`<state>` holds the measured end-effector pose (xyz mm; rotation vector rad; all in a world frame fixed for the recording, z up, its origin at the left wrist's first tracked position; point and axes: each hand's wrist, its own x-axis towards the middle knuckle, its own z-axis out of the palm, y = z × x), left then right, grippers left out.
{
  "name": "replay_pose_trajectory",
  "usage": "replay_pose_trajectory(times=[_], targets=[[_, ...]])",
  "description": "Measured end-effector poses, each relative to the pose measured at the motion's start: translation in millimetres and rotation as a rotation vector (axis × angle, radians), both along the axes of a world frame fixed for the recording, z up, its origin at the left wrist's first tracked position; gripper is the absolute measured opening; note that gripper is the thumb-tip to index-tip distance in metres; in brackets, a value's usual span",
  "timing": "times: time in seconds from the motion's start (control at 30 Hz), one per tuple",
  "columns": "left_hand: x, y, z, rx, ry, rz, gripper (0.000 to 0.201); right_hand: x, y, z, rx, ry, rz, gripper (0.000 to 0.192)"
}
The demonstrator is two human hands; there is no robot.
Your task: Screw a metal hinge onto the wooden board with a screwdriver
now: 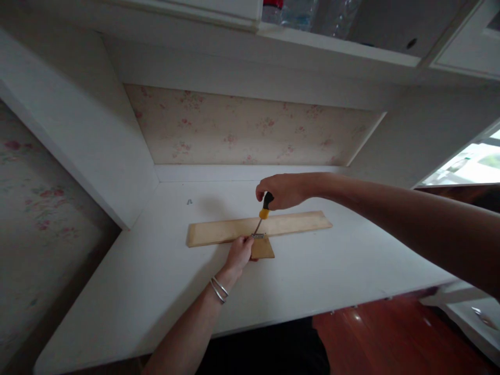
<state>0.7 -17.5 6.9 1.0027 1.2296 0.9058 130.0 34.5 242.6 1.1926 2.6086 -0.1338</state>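
A: Head view first: where, and in what grip?

B: Long wooden board (291,223), flat across the middle of the white counter (344,271), roughly parallel to the back edge and a little nearer it than the front. Small wooden piece (263,250) butted against the board's near side. Metal bracket (258,236) bridging the joint. Right hand (283,190) from the right side, fingers wrapped tight round the black-and-yellow handle of the screwdriver (266,205), tip down on the bracket. Left hand (239,253), bracelets (219,289) on the wrist, fingers together and pinched on the left end of the small piece, touching the bracket.

A: Shaft angle?

B: Tilted, handle leaning toward the back right. Probably better stood straighter over the screw head, so as not to ride out of the slot.

A: Pressure?

B: Judging from the grip: push down along the shaft, turn slowly from the wrist, no jerks. Hard to tell whether the tip sits fully in the screw, too small to make out.

A: And the pinching fingers?

B: Very close to the tip. Safer slid back along the small piece, clear of a slip, yet pressing it hard against the board to stop the joint opening.

A: Anything else nearby?

B: Tiny metal bit (189,201) near the back left corner, well apart from the work. Possibly a spare fastener; cannot tell.
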Motion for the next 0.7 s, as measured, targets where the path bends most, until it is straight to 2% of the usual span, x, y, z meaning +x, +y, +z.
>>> replay_pose_trajectory(times=[0.07, 0.2, 0.3, 0.37, 0.5, 0.57, 0.63, 0.7], targets=[[0, 0, -0.8, -0.003, 0.000, 0.009, 0.021, 0, 1, -0.6, 0.017, 0.000, -0.014, 0.038], [0, 1, -2.9, -0.009, 0.005, 0.008, 0.021, 0, 3, -2.4, 0.061, -0.043, -0.142, 0.034], [0, 1, -4.2, -0.014, 0.002, 0.012, 0.021, -2, 2, -0.4, 0.007, -0.016, -0.013, 0.030], [-1, 1, -4.2, -0.017, -0.017, 0.022, 0.021, -6, 0, 2.0, -0.011, 0.020, 0.047, 0.039], [-2, 0, -3.2, -0.012, -0.037, 0.024, 0.023, -12, 0, 5.1, 0.082, -0.018, -0.093, 0.038], [-2, 1, -3.8, -0.017, -0.030, 0.019, 0.023, -13, 1, 5.3, 0.073, -0.038, -0.057, 0.031], [-2, 1, -5.1, -0.021, -0.030, 0.006, 0.023, -12, 2, 5.1, 0.023, -0.035, 0.044, 0.023], [-1, 2, -6.4, -0.019, -0.033, 0.003, 0.022, -11, 3, 4.5, 0.013, -0.020, 0.071, 0.025]])
